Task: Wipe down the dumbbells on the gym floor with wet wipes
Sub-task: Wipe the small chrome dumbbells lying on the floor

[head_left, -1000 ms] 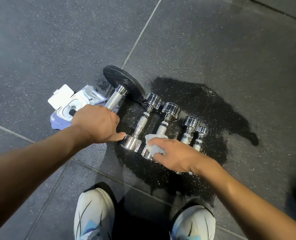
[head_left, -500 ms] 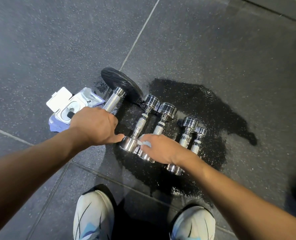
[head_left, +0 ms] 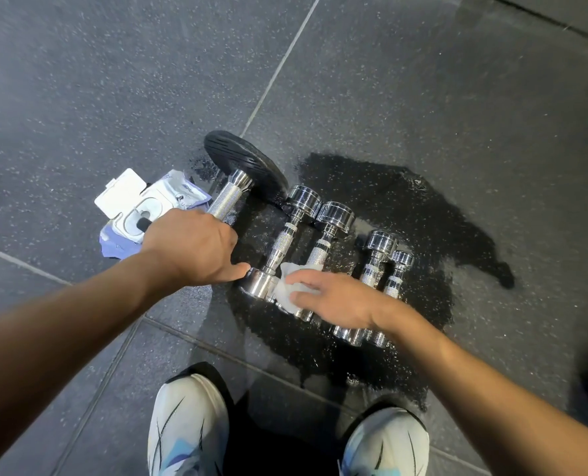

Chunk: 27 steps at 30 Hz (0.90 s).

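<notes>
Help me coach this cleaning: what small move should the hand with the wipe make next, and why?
Probably slide the wet wipe up the knurled handle: the right hand presses it only on that dumbbell's near end, while the left hand steadies the big dumbbell.

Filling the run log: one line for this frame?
phase: wiping | right hand: presses wet wipe on chrome dumbbell near end | left hand: grips plate dumbbell handle | floor: wet patch

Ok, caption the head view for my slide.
Right hand wipes chrome dumbbells with a wet wipe; left hand steadies another.
</notes>
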Available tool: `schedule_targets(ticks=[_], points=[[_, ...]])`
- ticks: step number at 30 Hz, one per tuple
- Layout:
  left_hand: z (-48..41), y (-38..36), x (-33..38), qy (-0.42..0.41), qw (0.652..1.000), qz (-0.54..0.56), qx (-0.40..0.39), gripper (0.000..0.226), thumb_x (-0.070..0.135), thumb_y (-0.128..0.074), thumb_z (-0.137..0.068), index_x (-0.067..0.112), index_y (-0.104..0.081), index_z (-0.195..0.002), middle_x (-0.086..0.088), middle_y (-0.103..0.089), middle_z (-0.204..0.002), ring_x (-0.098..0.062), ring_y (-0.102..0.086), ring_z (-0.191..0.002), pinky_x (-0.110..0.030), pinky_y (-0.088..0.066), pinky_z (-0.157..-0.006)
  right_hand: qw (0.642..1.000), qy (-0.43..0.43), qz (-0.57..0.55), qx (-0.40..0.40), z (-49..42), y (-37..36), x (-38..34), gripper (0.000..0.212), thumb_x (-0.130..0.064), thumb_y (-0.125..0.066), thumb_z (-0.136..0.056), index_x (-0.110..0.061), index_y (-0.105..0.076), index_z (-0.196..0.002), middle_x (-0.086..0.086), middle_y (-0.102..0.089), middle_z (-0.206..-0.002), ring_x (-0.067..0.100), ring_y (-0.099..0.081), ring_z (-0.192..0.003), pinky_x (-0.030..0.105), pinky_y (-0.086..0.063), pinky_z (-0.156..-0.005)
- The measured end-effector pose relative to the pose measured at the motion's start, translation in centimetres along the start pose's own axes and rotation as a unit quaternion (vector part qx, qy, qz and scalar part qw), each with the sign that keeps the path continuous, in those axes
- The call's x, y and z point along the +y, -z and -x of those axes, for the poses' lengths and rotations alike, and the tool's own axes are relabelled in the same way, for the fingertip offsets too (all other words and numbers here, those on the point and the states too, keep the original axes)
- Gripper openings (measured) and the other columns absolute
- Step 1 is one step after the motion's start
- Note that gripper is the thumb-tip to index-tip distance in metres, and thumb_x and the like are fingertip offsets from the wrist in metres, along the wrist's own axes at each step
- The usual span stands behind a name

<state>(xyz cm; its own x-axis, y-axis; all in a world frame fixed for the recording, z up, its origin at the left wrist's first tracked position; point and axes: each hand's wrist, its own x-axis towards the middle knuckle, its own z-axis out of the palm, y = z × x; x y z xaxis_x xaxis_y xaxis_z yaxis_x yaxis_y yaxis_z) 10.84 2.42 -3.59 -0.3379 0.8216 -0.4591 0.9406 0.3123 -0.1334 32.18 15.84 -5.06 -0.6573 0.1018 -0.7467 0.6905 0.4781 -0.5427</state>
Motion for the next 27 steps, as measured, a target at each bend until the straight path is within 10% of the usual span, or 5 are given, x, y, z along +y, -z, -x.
schedule_targets(ticks=[10, 15, 19, 22, 27], points=[[0.0, 0.0, -0.1, -0.005, 1.000, 0.009, -0.003, 0.055, 0.084, -0.041, -0.087, 0.031, -0.046, -0.075, 0.011, -0.045, -0.068, -0.021, -0.053, -0.078, -0.032, -0.037, -0.065, 0.998, 0.018, -0.030, 0.055, 1.1, 1.1, -0.2, 0.029, -0.039, -0.047, -0.106, -0.037, -0.060, -0.132, -0.013, -0.055, -0.142, -0.006, -0.060, -0.081, 0.016, -0.048, -0.070], [0.0, 0.0, -0.1, -0.011, 1.000, 0.001, 0.003, 0.055, 0.085, -0.039, -0.087, 0.031, -0.046, -0.076, 0.010, -0.045, -0.068, -0.021, -0.053, -0.077, -0.032, -0.036, -0.062, 0.997, -0.007, -0.030, 0.068, 2.4, 1.5, 0.7, 0.022, -0.039, -0.050, -0.105, -0.033, -0.065, -0.120, -0.009, -0.060, -0.141, 0.011, -0.061, -0.119, 0.028, -0.047, -0.099], [0.0, -0.2, -0.1, -0.011, 1.000, 0.004, 0.007, 0.055, 0.085, -0.040, -0.087, 0.031, -0.046, -0.075, 0.011, -0.046, -0.068, -0.021, -0.055, -0.077, -0.031, -0.036, -0.062, 0.996, -0.054, 0.002, 0.072, 1.7, -0.1, 0.1, 0.024, -0.031, -0.041, -0.106, -0.025, -0.053, -0.126, 0.003, -0.070, -0.114, 0.019, -0.072, -0.086, 0.035, -0.061, -0.075], [0.0, -0.3, -0.3, -0.015, 1.000, 0.001, 0.011, 0.055, 0.085, -0.038, -0.087, 0.031, -0.046, -0.075, 0.011, -0.048, -0.068, -0.020, -0.056, -0.077, -0.031, -0.035, -0.061, 0.966, -0.114, -0.204, 0.114, 0.8, -1.1, 0.2, 0.019, -0.020, -0.040, -0.105, -0.020, -0.043, -0.124, 0.003, -0.064, -0.094, 0.013, -0.056, -0.062, 0.026, -0.050, -0.048], [-0.1, -0.2, -0.2, -0.014, 1.000, 0.001, 0.010, 0.054, 0.083, -0.039, -0.088, 0.032, -0.048, -0.078, 0.011, -0.046, -0.068, -0.021, -0.054, -0.077, -0.031, -0.036, -0.063, 0.870, -0.158, -0.447, 0.134, -1.0, -2.0, 0.6, 0.041, 0.012, -0.044, -0.088, -0.011, -0.043, -0.122, 0.013, -0.051, -0.116, 0.024, -0.054, -0.108, 0.044, -0.054, -0.084]])
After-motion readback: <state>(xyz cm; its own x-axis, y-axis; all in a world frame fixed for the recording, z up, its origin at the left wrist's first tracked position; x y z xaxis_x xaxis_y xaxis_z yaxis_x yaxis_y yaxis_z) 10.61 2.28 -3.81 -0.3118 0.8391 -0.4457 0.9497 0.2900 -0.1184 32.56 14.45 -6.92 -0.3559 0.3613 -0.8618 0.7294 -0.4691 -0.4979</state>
